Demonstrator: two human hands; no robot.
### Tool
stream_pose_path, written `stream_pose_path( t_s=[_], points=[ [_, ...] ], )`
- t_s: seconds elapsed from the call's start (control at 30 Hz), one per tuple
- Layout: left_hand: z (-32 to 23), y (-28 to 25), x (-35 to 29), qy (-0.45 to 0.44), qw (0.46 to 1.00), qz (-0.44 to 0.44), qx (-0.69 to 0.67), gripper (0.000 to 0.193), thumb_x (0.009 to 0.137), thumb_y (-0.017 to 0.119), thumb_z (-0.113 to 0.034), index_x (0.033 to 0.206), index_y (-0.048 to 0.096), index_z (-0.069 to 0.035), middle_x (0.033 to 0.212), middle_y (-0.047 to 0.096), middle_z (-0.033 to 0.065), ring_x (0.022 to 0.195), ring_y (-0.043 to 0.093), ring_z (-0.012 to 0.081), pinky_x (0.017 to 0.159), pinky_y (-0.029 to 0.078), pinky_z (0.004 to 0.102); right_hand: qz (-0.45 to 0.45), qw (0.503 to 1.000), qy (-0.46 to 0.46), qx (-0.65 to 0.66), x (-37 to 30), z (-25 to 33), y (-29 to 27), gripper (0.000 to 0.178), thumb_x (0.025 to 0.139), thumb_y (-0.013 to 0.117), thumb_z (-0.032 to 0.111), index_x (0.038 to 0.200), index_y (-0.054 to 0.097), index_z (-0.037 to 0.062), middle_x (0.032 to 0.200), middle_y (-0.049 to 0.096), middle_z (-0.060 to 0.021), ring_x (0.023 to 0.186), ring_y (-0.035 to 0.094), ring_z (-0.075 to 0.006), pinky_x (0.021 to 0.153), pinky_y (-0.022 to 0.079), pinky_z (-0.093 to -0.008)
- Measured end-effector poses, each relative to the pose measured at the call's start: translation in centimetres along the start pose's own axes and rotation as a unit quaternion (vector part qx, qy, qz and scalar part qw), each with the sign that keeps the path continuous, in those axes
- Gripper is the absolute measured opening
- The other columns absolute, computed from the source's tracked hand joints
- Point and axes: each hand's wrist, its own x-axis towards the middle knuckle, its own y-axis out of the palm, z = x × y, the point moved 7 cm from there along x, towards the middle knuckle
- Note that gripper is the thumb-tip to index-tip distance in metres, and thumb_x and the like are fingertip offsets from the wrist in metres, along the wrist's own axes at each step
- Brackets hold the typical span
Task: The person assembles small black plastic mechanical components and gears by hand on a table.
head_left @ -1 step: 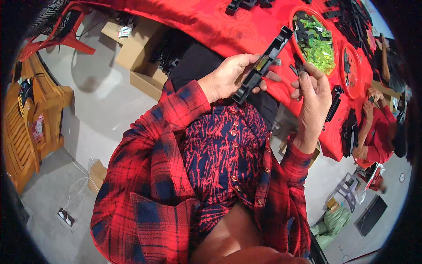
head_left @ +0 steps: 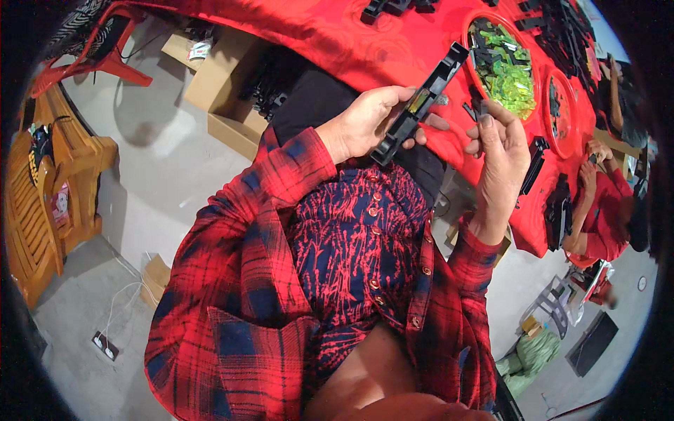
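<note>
My left hand point(head_left: 372, 125) is closed around a long black plastic piece point(head_left: 423, 104), a narrow channelled part with a yellow-green strip set in its middle. The piece slants up and to the right over the table edge. To its right, my right hand point(head_left: 500, 151) pinches a small dark piece point(head_left: 479, 109) between thumb and forefinger, apart from the long part. The small piece's exact kind is too small to make out. Just beyond my right hand, a red round tray point(head_left: 531, 111) holds a heap of yellow-green clear strips point(head_left: 502, 67) and some dark ones.
A red cloth point(head_left: 337, 35) covers the table. Stacks of black parts point(head_left: 562, 42) lie at the far right, near a second red tray point(head_left: 572, 119). Another person point(head_left: 607, 210) works at right. A cardboard box point(head_left: 235, 130) with black parts stands on the floor at left, beyond a wooden chair point(head_left: 70, 182).
</note>
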Motion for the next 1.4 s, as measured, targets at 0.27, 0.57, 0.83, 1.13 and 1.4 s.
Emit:
stream_pose_path(
  t_s=[0.27, 0.57, 0.83, 1.13, 1.4],
  points=[
    [0.1, 0.0, 0.0, 0.015, 0.999, 0.019, -0.022, 0.052, 0.105, 0.036, -0.036, 0.141, 0.046, -0.001, 0.121, 0.064, 0.0211, 0.077, 0.067, 0.0205, 0.069, 0.055, 0.0293, 0.016, 0.993, -0.078, -0.082, -0.4, -0.5, 1.5, 0.017, 0.100, 0.053, 0.004, 0.113, 0.063, 0.0012, 0.094, 0.060, 0.0010, 0.078, 0.052, -0.0057, 0.072, 0.044, -0.0211],
    [0.4, 0.1, -0.1, -0.012, 0.998, 0.008, -0.066, 0.048, 0.104, 0.039, -0.035, 0.140, 0.048, -0.004, 0.120, 0.065, 0.0218, 0.076, 0.066, 0.0204, 0.067, 0.054, 0.0305, -0.016, 0.957, -0.182, -0.226, -0.5, -1.1, 1.6, 0.018, 0.088, 0.056, -0.003, 0.104, 0.065, -0.0017, 0.091, 0.061, -0.0105, 0.086, 0.058, -0.0210, 0.075, 0.047, -0.0325],
    [0.0, 0.3, -0.7, 0.067, 0.987, -0.069, 0.129, 0.038, 0.105, 0.042, -0.032, 0.134, 0.052, -0.011, 0.109, 0.062, -0.0008, 0.089, 0.062, 0.0121, 0.073, 0.052, 0.0290, -0.030, 0.976, -0.136, -0.166, -0.8, -2.7, 3.9, 0.021, 0.092, 0.066, 0.015, 0.104, 0.065, -0.0020, 0.088, 0.057, -0.0062, 0.076, 0.051, -0.0143, 0.068, 0.043, -0.0295],
    [0.6, -0.2, -0.5, 0.071, 0.978, -0.031, 0.191, 0.042, 0.105, 0.042, -0.039, 0.134, 0.049, -0.010, 0.102, 0.060, 0.0008, 0.079, 0.062, 0.0123, 0.065, 0.052, 0.0270, 0.019, 0.999, 0.035, 0.022, -0.9, -4.5, 6.1, 0.018, 0.090, 0.064, 0.011, 0.095, 0.057, -0.0053, 0.090, 0.052, -0.0081, 0.052, 0.058, -0.0127, 0.043, 0.048, -0.0274],
    [0.3, -0.2, -0.6, 0.066, 0.974, -0.066, 0.207, 0.045, 0.105, 0.042, -0.041, 0.137, 0.047, -0.011, 0.099, 0.060, -0.0003, 0.070, 0.058, 0.0100, 0.056, 0.047, 0.0233, 0.006, 0.998, 0.053, 0.044, -0.6, -5.2, 6.5, 0.017, 0.090, 0.063, 0.009, 0.095, 0.056, -0.0057, 0.093, 0.053, -0.0094, 0.050, 0.057, -0.0132, 0.043, 0.049, -0.0282]
  ],
)
